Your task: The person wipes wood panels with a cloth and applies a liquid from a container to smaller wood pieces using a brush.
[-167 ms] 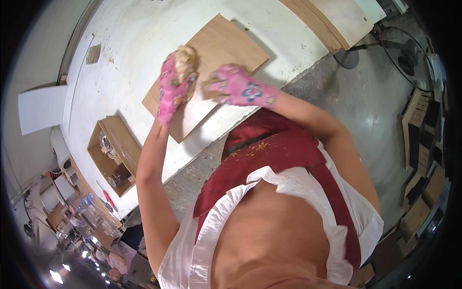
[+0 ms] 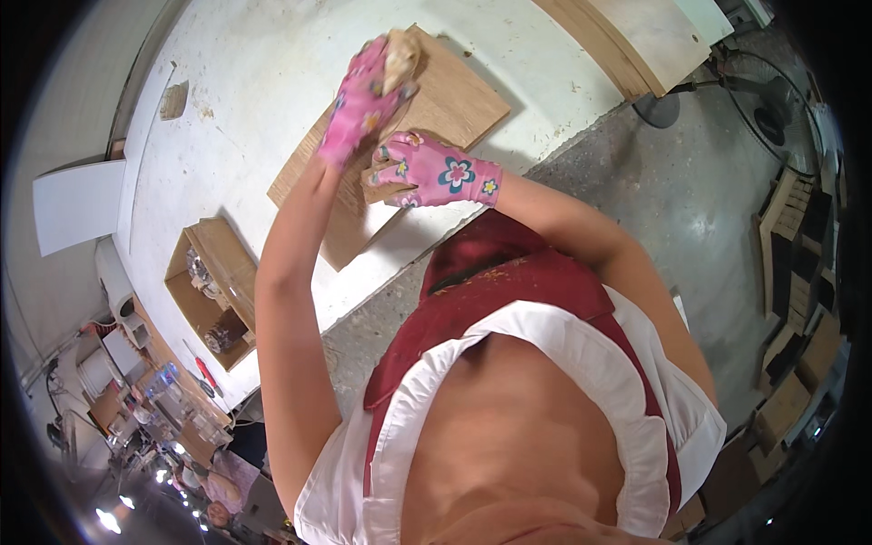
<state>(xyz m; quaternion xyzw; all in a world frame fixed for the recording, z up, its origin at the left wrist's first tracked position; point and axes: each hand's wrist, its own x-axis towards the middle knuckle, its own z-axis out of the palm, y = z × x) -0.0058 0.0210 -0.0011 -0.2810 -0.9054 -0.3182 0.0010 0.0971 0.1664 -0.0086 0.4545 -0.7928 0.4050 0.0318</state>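
Note:
A flat wooden board [image 2: 459, 95] lies aslant on the white worktop, its light brown grain facing up. My left hand [image 2: 363, 102], in a pink flowered glove, is closed on a crumpled beige cloth [image 2: 400, 62] near the far edge of the board. Closer to me, my right hand [image 2: 438, 171], gloved the same way, grips a small tan block [image 2: 381, 188] over the board's near edge. What the block is made of cannot be told. The middle of the board is partly covered by my hands.
An open cardboard box [image 2: 213, 291] with wrapped items stands on the worktop [image 2: 272, 82] at left, near red-handled scissors [image 2: 207, 371]. More boards [image 2: 604, 45] lie at the far right. A black fan [image 2: 767, 113] and stacked wood pieces [image 2: 790, 272] are on the right-hand floor.
My left hand has slid the cloth away from me and to the right, toward the board's far corner. My right hand has shifted slightly left with the block. The board has stayed put.

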